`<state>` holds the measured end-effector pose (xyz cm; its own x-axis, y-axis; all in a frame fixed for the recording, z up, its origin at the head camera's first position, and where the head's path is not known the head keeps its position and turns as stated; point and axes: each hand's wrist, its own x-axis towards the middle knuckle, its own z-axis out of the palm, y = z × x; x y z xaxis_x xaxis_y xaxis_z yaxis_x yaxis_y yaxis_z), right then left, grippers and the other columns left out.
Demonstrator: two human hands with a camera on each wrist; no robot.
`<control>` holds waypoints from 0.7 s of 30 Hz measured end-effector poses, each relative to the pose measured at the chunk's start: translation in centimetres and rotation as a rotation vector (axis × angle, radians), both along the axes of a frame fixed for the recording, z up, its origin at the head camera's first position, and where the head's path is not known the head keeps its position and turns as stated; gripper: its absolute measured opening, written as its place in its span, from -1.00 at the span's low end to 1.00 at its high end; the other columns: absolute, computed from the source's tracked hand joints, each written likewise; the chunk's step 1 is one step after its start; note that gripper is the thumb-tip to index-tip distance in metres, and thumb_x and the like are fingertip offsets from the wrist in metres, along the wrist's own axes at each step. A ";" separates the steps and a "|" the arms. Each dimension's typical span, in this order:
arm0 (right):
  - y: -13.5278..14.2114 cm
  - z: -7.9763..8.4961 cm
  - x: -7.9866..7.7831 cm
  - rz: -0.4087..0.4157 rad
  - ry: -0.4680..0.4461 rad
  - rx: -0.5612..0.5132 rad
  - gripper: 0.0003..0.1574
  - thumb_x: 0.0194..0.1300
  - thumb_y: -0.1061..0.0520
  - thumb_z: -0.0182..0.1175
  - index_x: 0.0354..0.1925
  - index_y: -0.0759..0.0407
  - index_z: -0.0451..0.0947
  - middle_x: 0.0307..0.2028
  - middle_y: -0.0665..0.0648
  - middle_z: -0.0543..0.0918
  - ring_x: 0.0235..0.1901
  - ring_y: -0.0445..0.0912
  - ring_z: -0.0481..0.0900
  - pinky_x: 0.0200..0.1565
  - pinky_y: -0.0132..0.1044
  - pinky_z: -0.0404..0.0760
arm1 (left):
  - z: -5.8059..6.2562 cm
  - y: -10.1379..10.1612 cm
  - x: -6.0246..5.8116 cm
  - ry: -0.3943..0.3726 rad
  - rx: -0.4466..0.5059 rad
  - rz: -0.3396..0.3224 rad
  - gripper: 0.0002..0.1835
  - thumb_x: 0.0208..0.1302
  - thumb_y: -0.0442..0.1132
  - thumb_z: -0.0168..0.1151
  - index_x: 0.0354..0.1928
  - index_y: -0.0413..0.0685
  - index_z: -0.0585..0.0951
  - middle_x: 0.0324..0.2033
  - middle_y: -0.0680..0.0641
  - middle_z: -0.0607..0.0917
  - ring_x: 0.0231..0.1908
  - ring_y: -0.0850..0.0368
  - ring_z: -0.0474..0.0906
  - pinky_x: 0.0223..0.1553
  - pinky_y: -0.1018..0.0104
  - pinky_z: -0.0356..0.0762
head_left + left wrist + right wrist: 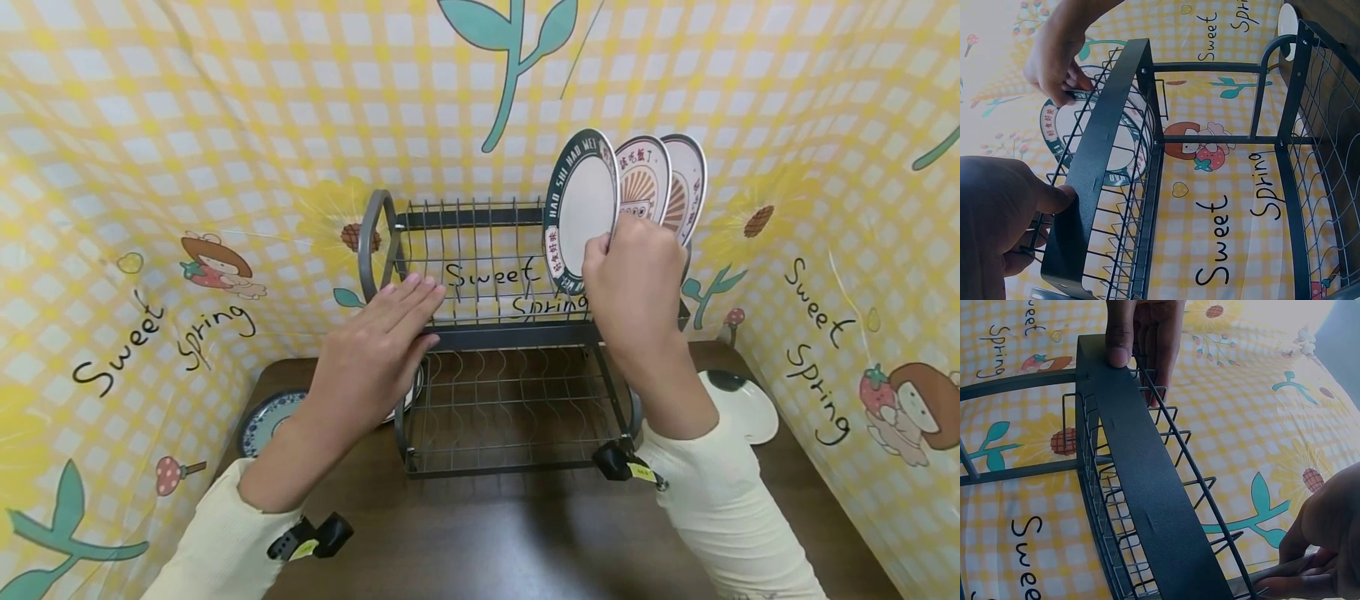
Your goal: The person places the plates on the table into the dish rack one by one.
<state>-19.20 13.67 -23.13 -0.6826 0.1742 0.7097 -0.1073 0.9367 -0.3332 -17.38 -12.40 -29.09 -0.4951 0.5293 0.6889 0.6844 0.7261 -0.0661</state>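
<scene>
A dark two-tier metal dish rack (517, 336) stands in the middle of the head view. My left hand (378, 350) grips the front left of its upper tier, thumb on the front bar and fingers over the wires, as the left wrist view (997, 219) also shows. At the upper tier's right end, my right hand (637, 283) pinches the edge of a green-rimmed plate (588, 208) standing upright among the wires. Just right of it are two more upright plates with red lettering, one nearer (645, 171) and one farther right (692, 179). My right hand partly covers these plates.
A blue-patterned dish (262, 421) lies left of the rack on the brown table (480, 533), and part of another dish (414, 392) shows behind my left hand. A white dish with a dark patch (750, 408) lies at the right. Yellow checked cloth (315, 100) surrounds the table.
</scene>
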 end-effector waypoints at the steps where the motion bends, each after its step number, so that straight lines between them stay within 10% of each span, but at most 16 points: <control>1: 0.0 0.1 0.0 -0.005 -0.020 0.000 -0.70 0.17 0.31 -0.05 -0.68 0.30 0.37 -0.61 0.35 0.57 -0.60 0.13 0.43 -0.52 -0.01 0.51 | 0.0 0.0 0.0 -0.001 -0.001 0.001 -0.47 0.27 -0.21 0.27 0.28 -0.12 0.47 0.24 -0.10 0.52 0.28 0.00 0.43 0.33 0.09 0.37; 21: 0.2 0.4 0.2 -0.014 -0.151 -0.082 -0.65 0.26 0.23 0.10 -0.24 0.60 0.56 -0.37 0.52 0.66 -0.41 0.28 0.68 -0.40 0.06 0.70 | 0.0 0.0 0.0 0.000 0.016 -0.008 -0.45 0.24 -0.24 0.30 0.28 -0.12 0.47 0.25 -0.10 0.51 0.26 -0.02 0.44 0.33 0.09 0.37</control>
